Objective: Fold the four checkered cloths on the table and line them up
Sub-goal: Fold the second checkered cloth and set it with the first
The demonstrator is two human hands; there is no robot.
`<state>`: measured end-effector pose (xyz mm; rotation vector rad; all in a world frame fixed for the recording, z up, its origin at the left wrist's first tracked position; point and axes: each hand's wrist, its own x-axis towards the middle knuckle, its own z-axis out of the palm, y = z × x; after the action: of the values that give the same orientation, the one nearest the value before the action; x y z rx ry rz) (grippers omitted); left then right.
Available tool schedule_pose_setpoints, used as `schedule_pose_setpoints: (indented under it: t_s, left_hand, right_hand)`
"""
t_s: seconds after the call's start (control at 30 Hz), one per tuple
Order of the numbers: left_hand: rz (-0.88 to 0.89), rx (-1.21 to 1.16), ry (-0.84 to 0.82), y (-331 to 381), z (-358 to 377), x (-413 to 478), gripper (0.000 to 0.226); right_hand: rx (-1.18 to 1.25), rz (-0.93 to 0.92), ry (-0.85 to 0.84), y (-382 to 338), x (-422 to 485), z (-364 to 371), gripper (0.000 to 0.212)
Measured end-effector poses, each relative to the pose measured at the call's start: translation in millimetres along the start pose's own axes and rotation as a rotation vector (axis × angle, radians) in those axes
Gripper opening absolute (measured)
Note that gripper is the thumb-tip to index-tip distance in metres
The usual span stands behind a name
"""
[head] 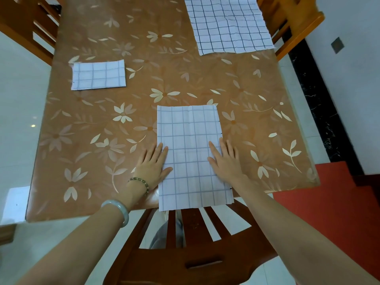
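My left hand [153, 164] and right hand [225, 161] press flat, fingers straight, on the half-folded cloth [191, 155], whose near edge seemingly overhangs the table [102, 124].

A table [144, 58] with a glossy orange flower-patterned cover stands on a pale tiled floor [18, 99]. Wooden chairs sit at its near side [185, 262], far left [24, 21] and far right [298, 19]. A black marble strip [316, 112] borders the white wall [353, 79].
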<state>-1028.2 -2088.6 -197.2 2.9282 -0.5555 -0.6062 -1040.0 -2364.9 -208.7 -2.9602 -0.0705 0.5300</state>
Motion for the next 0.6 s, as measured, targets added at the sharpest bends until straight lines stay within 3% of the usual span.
schedule_pose_setpoints:
  t_s: [0.13, 0.2, 0.27, 0.33, 0.5, 0.6]
  left_hand:
    - [-0.106, -0.337, 0.158, -5, -7, 2, 0.063]
    - [-0.235, -0.527, 0.274, -3, -16, 6, 0.049]
    - [-0.345, -0.654, 0.302, 0, -23, 11, 0.039]
    - [-0.406, -0.714, 0.301, 2, -25, 17, 0.032]
    - [-0.559, -0.752, 0.199, 12, -27, 27, 0.05]
    - [-0.638, -0.785, 0.123, 17, -35, 32, 0.033]
  right_hand:
    - [0.277, 0.038, 0.112, -7, -1, -8, 0.056]
    - [0.519, 0.16, 0.225, -12, 0, -18, 0.052]
    - [0.676, 0.282, 0.236, -13, 2, -26, 0.047]
    - [0.683, 0.312, 0.209, -10, 3, -29, 0.044]
    - [0.662, 0.296, 0.171, -6, 6, -30, 0.039]
    - [0.668, 0.308, 0.162, -5, 7, -31, 0.037]
